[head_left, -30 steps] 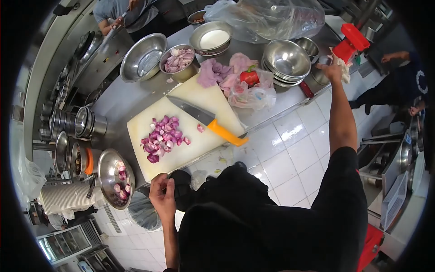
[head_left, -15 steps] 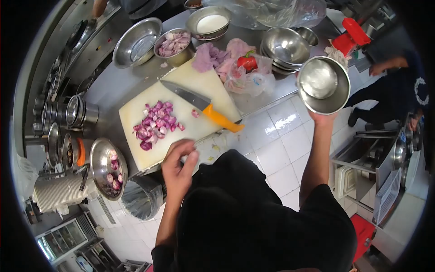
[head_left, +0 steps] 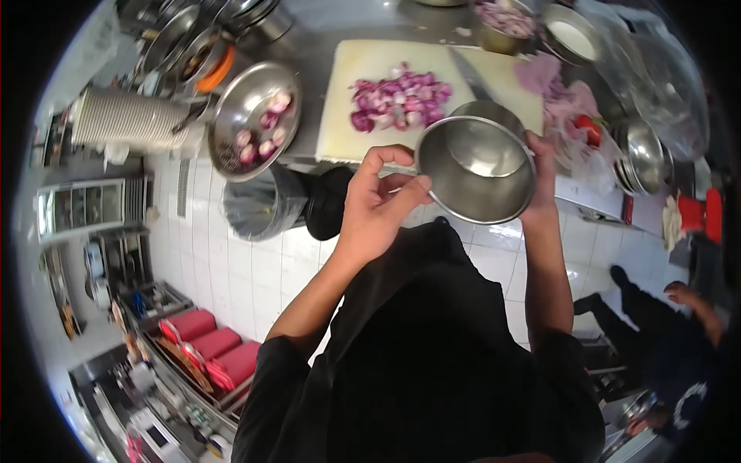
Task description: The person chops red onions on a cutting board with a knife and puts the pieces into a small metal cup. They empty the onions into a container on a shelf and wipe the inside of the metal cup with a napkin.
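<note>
The steel bowl [head_left: 480, 199] is in front of the person's body, raised near the front edge of the cutting board [head_left: 340, 81], its mouth tipped toward the camera. Half a second ago the right hand [head_left: 542, 177] alone held it, farther out to the right by the stacked bowls [head_left: 648, 158]. Now that hand has brought it inward and has it by the right side, its fingers closed on the rim and mostly hidden behind the metal. The left hand [head_left: 380, 204], loose and away from the bowl before, has come up to the left side of the rim. Its fingers are half curled with a gap to the thumb; they seem to touch the rim, but whether they grip it I cannot tell.

The view has swung as well, so the counter [head_left: 374, 19] sits higher in the picture. The chopped shallots [head_left: 405, 96] remain heaped on the board, and the knife [head_left: 471, 73] lies beside them, its yellow handle now out of sight behind the bowl. On the left, the perforated bowl [head_left: 228, 116] still holds several shallot pieces [head_left: 270, 119], above the lined bin [head_left: 266, 202].
</note>
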A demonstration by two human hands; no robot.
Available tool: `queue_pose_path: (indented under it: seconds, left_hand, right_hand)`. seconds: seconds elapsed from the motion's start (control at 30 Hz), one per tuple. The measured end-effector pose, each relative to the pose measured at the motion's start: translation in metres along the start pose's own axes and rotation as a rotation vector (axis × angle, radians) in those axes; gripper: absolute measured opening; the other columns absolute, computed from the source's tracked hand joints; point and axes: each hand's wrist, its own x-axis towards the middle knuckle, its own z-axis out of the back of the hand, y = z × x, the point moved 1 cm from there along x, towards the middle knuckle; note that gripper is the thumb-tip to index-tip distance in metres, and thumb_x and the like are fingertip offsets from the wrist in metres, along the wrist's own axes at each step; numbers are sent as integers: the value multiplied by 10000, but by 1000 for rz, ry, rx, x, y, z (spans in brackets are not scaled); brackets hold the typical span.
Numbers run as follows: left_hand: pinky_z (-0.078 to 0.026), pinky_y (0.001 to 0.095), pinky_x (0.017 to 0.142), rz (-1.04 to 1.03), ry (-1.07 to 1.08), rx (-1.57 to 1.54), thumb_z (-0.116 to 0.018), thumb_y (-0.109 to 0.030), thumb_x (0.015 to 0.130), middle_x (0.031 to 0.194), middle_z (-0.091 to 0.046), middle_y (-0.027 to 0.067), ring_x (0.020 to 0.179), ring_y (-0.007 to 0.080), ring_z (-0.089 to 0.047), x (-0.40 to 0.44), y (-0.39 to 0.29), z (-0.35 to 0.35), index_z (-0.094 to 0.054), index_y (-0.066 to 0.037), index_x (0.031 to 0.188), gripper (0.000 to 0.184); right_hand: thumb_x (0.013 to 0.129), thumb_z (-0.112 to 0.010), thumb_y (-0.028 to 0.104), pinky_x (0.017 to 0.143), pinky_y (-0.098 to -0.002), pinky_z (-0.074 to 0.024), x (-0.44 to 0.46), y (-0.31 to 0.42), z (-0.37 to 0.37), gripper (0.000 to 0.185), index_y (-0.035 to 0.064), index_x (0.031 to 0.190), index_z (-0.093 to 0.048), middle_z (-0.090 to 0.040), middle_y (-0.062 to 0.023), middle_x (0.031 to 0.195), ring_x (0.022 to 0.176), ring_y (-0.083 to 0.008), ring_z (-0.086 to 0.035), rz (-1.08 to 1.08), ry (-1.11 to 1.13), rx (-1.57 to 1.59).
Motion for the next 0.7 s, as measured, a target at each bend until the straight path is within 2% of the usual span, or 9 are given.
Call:
queue_pose_path:
  seconds: [0.07,0.13,0.2,0.33,0.43,0.5,0.53,0.57,0.7]
  left_hand:
    - [-520,252,709,34,-134,43,-612,57,863,1023,-559,43,826,109,-624,-12,7,24,-479,-30,1034,233]
    - [-511,243,677,66,-231,163,-611,59,860,953,-575,34,831,94,-613,-31,8,50,-488,-37,1004,212]
    - [-501,232,643,73,-318,122,-584,69,849,882,-592,32,793,88,-603,-53,19,83,-491,-52,926,171]
    - [-566,267,621,209,-426,80,-559,70,832,880,-576,43,785,125,-619,-90,26,134,-475,-43,872,146]
    - [-593,288,620,332,-412,44,-580,73,793,876,-538,41,826,150,-616,-97,55,152,-521,-25,881,144]
    - [-585,289,648,387,-347,33,-603,37,770,935,-567,32,836,160,-618,-93,94,158,-594,-54,939,193]
    - [-590,303,660,395,-249,224,-615,26,759,895,-539,26,803,155,-599,-81,106,159,-568,-43,901,164]
    - [-600,337,671,434,-191,192,-625,20,753,832,-506,29,773,155,-582,-72,138,161,-512,-30,828,144]
    - [-607,367,671,572,-123,88,-623,19,765,799,-481,50,751,171,-583,-38,158,134,-446,-23,775,182]
  right_hand:
    - [914,-557,355,979,-433,-457,20,-28,3,502,37,1300,-514,-590,-111,1239,1114,-238,-583,-71,-197,-226]
    - [911,-587,379,987,-399,-440,35,-62,-15,518,48,1302,-519,-584,-86,1233,1106,-209,-568,-172,-185,-276]
    - [908,-597,428,990,-375,-420,48,-85,-11,560,42,1305,-517,-573,-74,1251,1115,-194,-552,-248,-206,-498]
    - [772,-723,533,992,-395,-403,85,-79,7,791,20,1325,-486,-556,-149,1266,1168,-262,-515,320,-471,-1805]
    - [677,-789,542,1012,-434,-385,119,-60,44,893,18,1331,-478,-542,-193,1263,1193,-342,-489,640,-506,-2194]
    - [655,-803,535,1020,-449,-374,126,-52,54,899,13,1316,-487,-542,-200,1258,1193,-373,-481,631,-489,-2304]
    - [644,-811,532,1024,-457,-369,128,-53,55,903,11,1308,-491,-542,-204,1255,1193,-388,-477,629,-487,-2358]
    - [674,-810,491,1024,-454,-367,119,-56,40,833,0,1275,-506,-543,-210,1249,1190,-380,-482,614,-524,-2309]
    - [739,-784,424,1009,-462,-369,76,-68,40,722,-19,1243,-517,-543,-232,1233,1161,-396,-491,729,-676,-2263]
